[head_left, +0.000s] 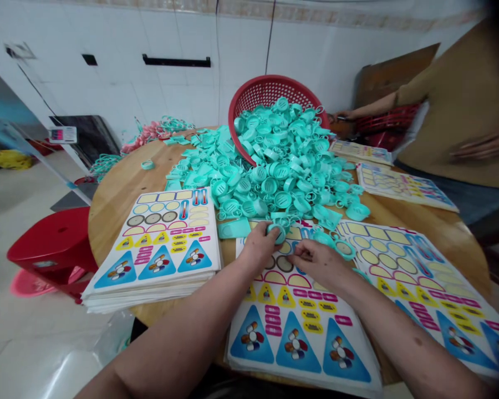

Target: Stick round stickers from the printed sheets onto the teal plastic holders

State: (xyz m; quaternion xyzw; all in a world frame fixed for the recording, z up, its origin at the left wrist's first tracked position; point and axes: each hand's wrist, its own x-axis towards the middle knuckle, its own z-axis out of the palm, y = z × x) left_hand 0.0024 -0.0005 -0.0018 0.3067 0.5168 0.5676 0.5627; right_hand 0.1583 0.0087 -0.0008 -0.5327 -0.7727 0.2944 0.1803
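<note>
My left hand is closed on a round turquoise plastic piece, held just above the middle stack of sticker sheets. My right hand hovers over the same stack, fingertips pinched together near the printed circles. Whatever those fingertips hold, if anything, is too small to make out. The top sheet bears yellow and grey circles, pink half-circles and blue triangles with pills. Past my right hand lies a turquoise round piece with a pale disc in it. A flat turquoise rectangle rests at the stack's far left corner.
A tipped red basket spills a big heap of turquoise parts over the round wooden table. More sticker stacks lie left and right. A person stands at the right. A red stool is at left.
</note>
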